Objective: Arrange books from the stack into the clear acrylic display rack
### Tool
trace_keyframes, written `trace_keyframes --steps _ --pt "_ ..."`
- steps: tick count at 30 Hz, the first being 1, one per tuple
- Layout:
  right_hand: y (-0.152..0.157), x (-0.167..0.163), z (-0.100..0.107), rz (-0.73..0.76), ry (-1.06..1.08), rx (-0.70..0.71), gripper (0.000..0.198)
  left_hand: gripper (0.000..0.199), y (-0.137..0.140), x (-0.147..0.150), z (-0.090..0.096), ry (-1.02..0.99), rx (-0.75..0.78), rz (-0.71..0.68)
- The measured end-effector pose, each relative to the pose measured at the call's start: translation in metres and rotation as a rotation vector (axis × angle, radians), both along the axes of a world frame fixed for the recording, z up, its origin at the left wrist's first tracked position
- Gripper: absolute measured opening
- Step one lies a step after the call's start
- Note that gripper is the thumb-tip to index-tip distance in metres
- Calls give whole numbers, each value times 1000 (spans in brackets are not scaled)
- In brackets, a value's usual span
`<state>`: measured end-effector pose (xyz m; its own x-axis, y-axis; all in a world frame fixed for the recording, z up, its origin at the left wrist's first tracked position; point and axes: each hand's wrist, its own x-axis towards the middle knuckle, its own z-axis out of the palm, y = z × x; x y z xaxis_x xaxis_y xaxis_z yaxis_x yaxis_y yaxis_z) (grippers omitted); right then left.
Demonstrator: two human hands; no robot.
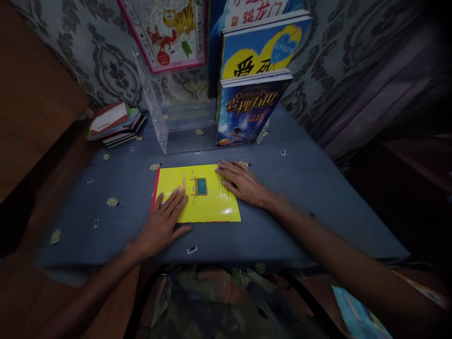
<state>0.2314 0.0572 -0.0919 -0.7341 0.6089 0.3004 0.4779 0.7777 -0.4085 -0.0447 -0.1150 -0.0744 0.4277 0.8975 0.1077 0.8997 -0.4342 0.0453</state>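
Note:
A thin yellow book point(208, 209) with a red spine edge lies flat and closed on the blue cloth, turned sideways to me. On its lower left part rests my left hand point(165, 221), fingers stretched out and thumb off the near edge. My right hand point(242, 182) lies over the book's right end, its fingers extended on the cover. Neither hand grips anything. A small green chalkboard picture shows on the cover between the two hands.
Behind the book stands a clear plastic rack point(190, 141) with several upright books, a dark blue one point(247, 113) in front. A book stack point(116, 125) lies at the back left. A pink-framed poster point(173, 35) hangs behind. The blue tablecloth point(300, 188) covers the table.

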Motion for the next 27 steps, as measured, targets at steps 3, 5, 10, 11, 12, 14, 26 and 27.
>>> trace_keyframes --steps 3,5,10,11,12,14,26,27 --pt "-8 -2 2 46 -19 5 43 78 -2 -10 -3 0 22 85" --pt "-15 -3 3 76 -25 -2 44 77 -3 -12 -4 -3 27 89" --pt "-35 3 2 108 -43 4 49 81 -12 -10 -5 -7 36 59" --pt "-39 6 1 111 -41 4 50 83 -15 -10 -5 -9 36 49" --pt "-44 9 0 115 -41 4 51 85 -19 -9 -4 -9 36 35" --pt "-56 15 -2 126 -61 13 53 88 -29 -8 -3 -4 34 4" --pt "-119 57 8 252 -193 12 94 87 -61 0 3 36 37 -63" --pt "-122 61 8 268 -196 -1 98 84 -61 0 3 31 38 -60"
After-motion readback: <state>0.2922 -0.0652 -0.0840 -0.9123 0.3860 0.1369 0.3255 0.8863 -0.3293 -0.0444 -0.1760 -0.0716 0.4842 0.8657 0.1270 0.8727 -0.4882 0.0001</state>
